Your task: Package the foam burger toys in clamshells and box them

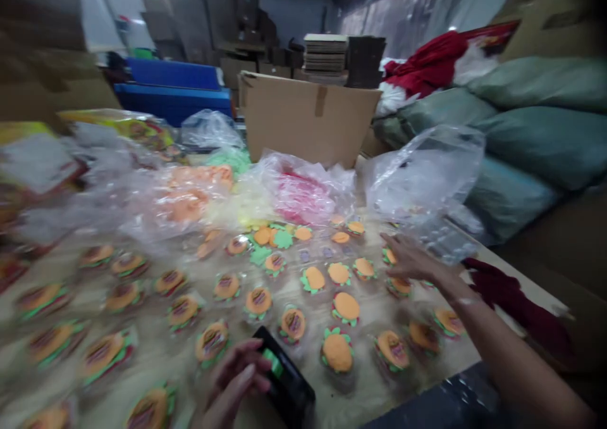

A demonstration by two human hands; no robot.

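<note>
My left hand [232,381] is at the near edge, its fingers curled round the end of a black device [287,381] with a green mark on it. Farther right, my right hand [410,258] reaches out, fingers stretched flat and resting on the small burger-shaped pieces [339,347] at that end of the wooden table [370,385]. Several of these orange-and-green pieces, some in clear wrappers, lie in rows across the table. The picture is blurred by motion.
Clear plastic bags [422,169] with orange, yellow and pink pieces are heaped at the table's back. A big open cardboard box [308,116] stands behind them. Green sacks [531,131] and red cloth [427,62] pile up at the right; blue crates [171,90] sit back left.
</note>
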